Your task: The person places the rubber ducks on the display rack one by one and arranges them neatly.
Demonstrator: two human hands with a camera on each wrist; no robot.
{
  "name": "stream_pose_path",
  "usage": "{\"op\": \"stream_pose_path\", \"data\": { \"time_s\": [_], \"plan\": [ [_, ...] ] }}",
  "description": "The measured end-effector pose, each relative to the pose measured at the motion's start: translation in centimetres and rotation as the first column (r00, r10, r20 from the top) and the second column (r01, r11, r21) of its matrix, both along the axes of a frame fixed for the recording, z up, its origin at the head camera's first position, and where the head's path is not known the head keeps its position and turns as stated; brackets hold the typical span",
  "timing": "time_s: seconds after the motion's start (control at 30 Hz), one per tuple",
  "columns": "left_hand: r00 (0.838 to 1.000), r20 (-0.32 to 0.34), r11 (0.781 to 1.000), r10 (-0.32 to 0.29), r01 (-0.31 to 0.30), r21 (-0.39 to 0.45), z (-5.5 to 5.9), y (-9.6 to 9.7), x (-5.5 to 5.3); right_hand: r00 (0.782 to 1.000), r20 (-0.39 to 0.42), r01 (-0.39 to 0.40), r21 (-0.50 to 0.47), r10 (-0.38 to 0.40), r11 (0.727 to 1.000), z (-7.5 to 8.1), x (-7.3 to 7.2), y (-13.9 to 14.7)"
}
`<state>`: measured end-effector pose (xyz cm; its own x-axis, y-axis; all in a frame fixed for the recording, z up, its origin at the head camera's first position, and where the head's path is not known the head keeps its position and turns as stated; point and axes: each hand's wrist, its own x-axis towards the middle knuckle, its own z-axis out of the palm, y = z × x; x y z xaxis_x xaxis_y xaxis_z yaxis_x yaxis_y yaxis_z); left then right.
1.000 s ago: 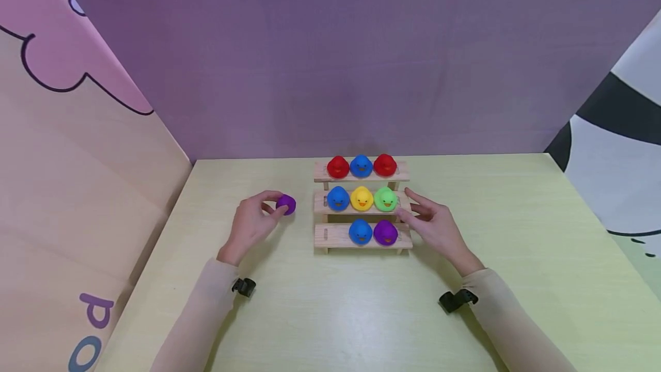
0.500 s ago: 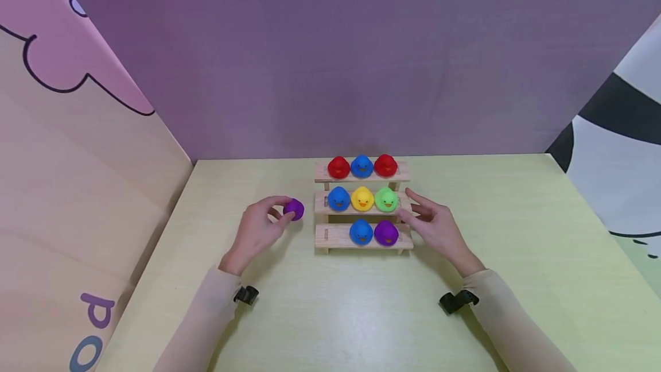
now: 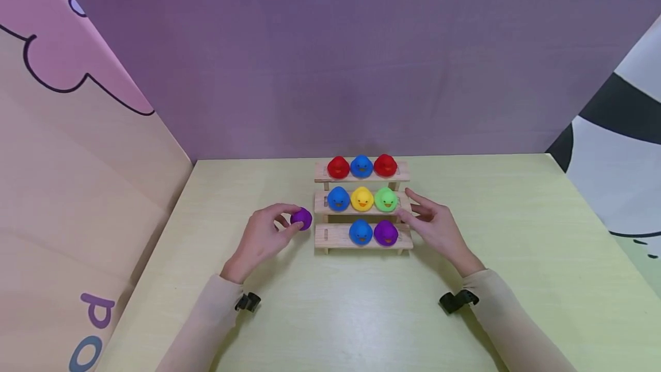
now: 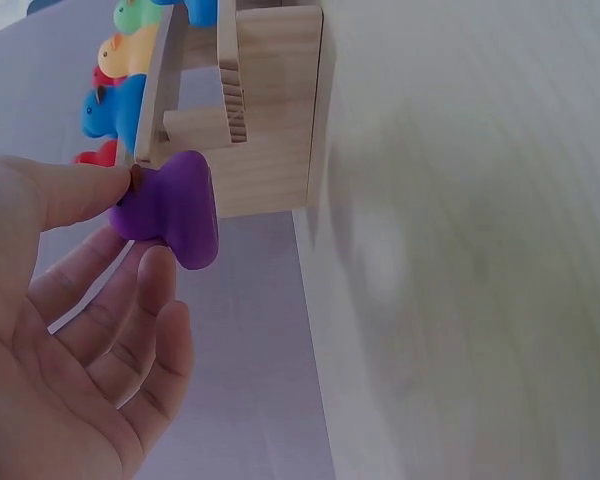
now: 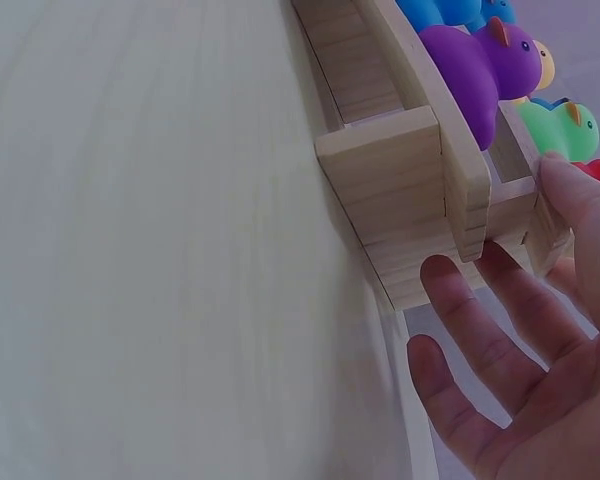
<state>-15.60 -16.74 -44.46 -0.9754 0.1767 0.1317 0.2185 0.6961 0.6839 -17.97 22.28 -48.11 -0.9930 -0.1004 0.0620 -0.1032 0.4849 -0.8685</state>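
My left hand [image 3: 265, 237] pinches a purple rubber duck [image 3: 301, 219] between thumb and fingers, just left of the wooden stepped stand [image 3: 338, 237]. In the left wrist view the purple duck overlaps the stand's side. My right hand [image 3: 431, 223] grips the right end of the middle step, thumb near the green duck [image 3: 385, 199]. On the front step sit a blue duck [image 3: 360, 232] and another purple duck [image 3: 385, 233], with bare wood at its left end. The middle step also bears a blue duck [image 3: 338, 198] and a yellow duck [image 3: 362, 198].
Along the back step stand a red duck [image 3: 338, 167], a blue duck [image 3: 361, 166] and another red duck [image 3: 385, 166]. The stand is on a pale wood-grain table [image 3: 351, 309], near its back edge. Behind rises a purple backdrop [image 3: 330, 62].
My left hand has carried the purple duck rightward and slightly toward me, closer to the stand's left side. The right hand and the ducks on the stand stay where they were.
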Motion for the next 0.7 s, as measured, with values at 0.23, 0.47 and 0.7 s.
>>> {"op": "stream_pose_path", "data": {
  "time_s": [0.23, 0.47, 0.7],
  "plan": [
    [1.000, 0.005, 1.000, -0.021, 0.021, 0.006, 0.0, 0.2, 0.7, 1.000, 0.006, 0.004, 0.004, -0.004, 1.000, 0.0, 0.0, 0.0],
    [0.996, -0.049, 0.997, -0.076, 0.076, 0.004, 0.2, 0.7, 1.3, 1.000, 0.005, -0.005, -0.002, 0.005, 1.000, 0.3, 0.2, 0.0],
    [0.993, -0.040, 0.993, -0.115, 0.115, 0.002, 0.5, 1.7, 1.7, 1.000, -0.003, -0.005, 0.004, 0.005, 1.000, 0.2, 0.1, 0.0]
  ]
}}
